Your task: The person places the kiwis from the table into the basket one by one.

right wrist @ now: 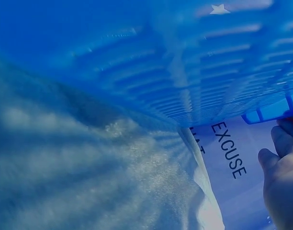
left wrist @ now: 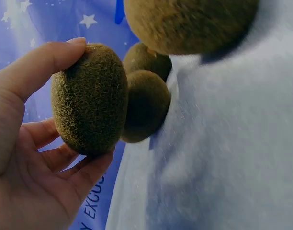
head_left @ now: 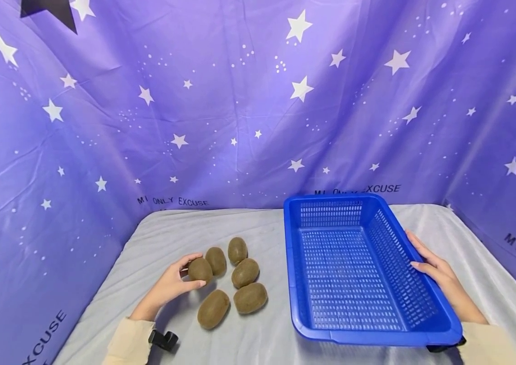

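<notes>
My left hand (head_left: 173, 281) holds a brown, fuzzy kiwi (head_left: 200, 271) between thumb and fingers, at the left of the group. The left wrist view shows the thumb on one end of this kiwi (left wrist: 90, 98) and fingertips at the other. Several more kiwis lie close by on the cloth, among them a near one (head_left: 213, 309) and one right beside the held fruit (head_left: 215, 261). A blue plastic basket (head_left: 291, 284) with slotted walls stands to the right, nothing in it. At its right rim, my right hand (head_left: 442, 276) grips the edge, thumb at the top.
Light grey cloth (head_left: 171, 228) covers the table. Behind and at both sides hangs a purple curtain (head_left: 240, 101) with white stars and lettering. Each wrist wears a black band, the left one (head_left: 163, 339) resting low near the cloth.
</notes>
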